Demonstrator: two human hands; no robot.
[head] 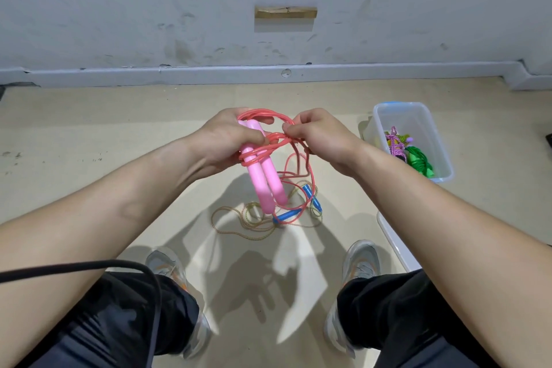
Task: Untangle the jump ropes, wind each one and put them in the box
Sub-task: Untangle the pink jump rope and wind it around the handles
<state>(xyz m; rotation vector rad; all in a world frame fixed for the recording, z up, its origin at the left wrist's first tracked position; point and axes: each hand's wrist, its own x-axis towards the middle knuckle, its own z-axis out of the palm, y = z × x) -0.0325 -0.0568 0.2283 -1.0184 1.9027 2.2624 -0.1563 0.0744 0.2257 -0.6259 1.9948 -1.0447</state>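
Note:
My left hand (227,137) grips the two pink handles (267,185) of the pink jump rope, held side by side and pointing down, with loops of the red-pink cord (260,155) wound around them. My right hand (316,136) pinches the cord just right of the handles; a loose length hangs down to the floor. On the floor below lies a second rope with blue handles (286,215) and a thin yellowish cord (239,224), in loose coils. The clear plastic box (388,116) stands to the right and holds a wound purple rope (395,143) and a green one (419,160).
A white lid (394,242) lies on the floor by my right knee. My two shoes (164,263) are planted either side of the ropes. A black cable (89,266) crosses my left thigh. The wall and skirting board run across the back.

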